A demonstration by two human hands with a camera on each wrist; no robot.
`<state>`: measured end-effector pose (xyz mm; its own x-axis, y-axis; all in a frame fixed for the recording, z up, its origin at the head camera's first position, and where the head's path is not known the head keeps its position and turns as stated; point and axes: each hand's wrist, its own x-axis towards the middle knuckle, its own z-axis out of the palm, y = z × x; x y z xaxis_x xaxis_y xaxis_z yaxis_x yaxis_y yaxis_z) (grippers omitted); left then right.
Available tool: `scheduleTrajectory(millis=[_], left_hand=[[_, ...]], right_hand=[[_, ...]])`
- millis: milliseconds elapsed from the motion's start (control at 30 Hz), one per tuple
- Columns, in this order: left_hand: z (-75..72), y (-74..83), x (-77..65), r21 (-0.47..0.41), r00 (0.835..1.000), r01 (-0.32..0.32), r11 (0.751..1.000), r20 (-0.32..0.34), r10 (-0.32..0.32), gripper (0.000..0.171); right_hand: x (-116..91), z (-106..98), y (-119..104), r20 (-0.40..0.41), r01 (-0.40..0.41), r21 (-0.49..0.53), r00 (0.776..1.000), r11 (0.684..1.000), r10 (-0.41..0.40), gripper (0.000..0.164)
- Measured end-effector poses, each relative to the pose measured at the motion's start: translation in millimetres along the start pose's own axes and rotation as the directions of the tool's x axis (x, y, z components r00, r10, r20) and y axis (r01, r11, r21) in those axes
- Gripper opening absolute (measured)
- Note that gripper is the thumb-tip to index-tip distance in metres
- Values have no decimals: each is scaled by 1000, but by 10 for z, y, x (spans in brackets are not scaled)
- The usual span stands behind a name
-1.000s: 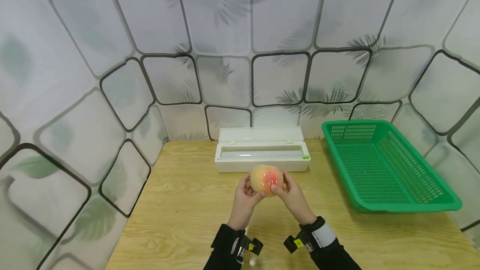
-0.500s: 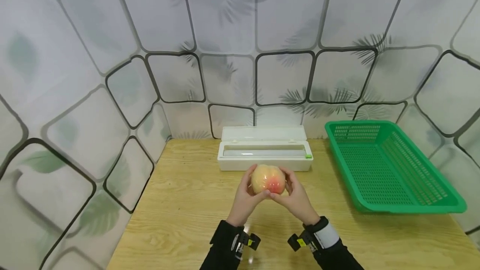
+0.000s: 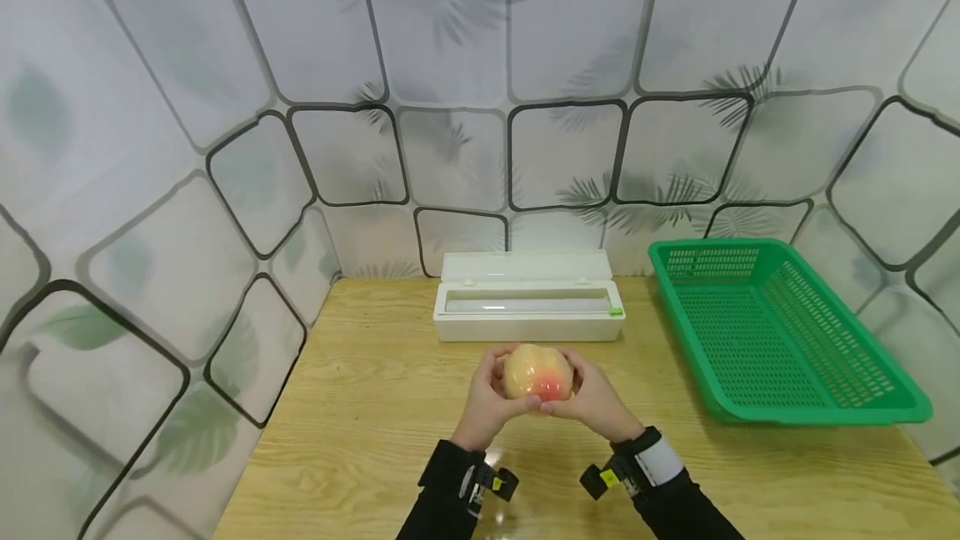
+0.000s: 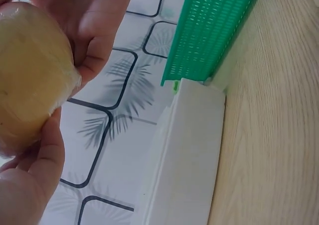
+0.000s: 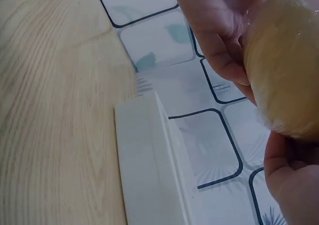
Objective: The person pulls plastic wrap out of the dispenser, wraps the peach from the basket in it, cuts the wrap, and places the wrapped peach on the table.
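Note:
A yellow peach [image 3: 537, 369] with a red blush is held up over the table, between both hands. Clear plastic film covers it, its gathered edge sticking out a little in the left wrist view, where the peach [image 4: 32, 75] fills the left side. My left hand [image 3: 482, 403] grips its left side, fingers curled behind it. The right side is gripped by my right hand [image 3: 597, 407]. Both thumbs come close together at the lower front. In the right wrist view, fingertips pinch near the film's edge under the peach [image 5: 286, 60].
Behind the hands, a white cling film dispenser [image 3: 529, 329] stands with its lid raised and a green slider [image 3: 616, 312] at its right end. A green plastic basket [image 3: 712, 390] sits on the right of the wooden table [image 3: 360, 415]. Patterned curtains [image 3: 450, 157] enclose the back and sides.
The peach has turned in the hands, its red patch now lower at the front. The right thumb has moved down off its face to meet the left. Both hands have lowered slightly.

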<state>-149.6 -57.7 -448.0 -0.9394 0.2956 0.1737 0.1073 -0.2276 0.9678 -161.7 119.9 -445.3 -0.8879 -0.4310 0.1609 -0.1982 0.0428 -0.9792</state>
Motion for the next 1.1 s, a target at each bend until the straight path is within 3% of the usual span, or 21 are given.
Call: scheduleTrajectory(millis=[233,433,600,933,1000,1100], left_hand=[[-19,-26,-3,-34,999,30,999,31,-29,67],[6,-32,24,-70,999,19,997,-28,-21,64],[26,-54,26,-73,999,9,997,-35,-12,62],[13,-116,3,-94,997,24,995,81,-16,62],[12,-143,22,-91,998,42,995,49,-38,61],[26,-194,53,-104,991,109,989,-62,-116,56]], right_hand=[[-25,21,33,-2,20,56,1000,998,-20,63],[-12,29,2,-88,-53,47,994,997,57,83],[-14,16,20,-66,-27,33,997,999,29,83],[-58,6,51,28,12,90,1000,996,-14,71],[-40,11,65,-2,-29,93,1000,995,29,72],[10,24,104,-72,-124,99,989,987,131,70]])
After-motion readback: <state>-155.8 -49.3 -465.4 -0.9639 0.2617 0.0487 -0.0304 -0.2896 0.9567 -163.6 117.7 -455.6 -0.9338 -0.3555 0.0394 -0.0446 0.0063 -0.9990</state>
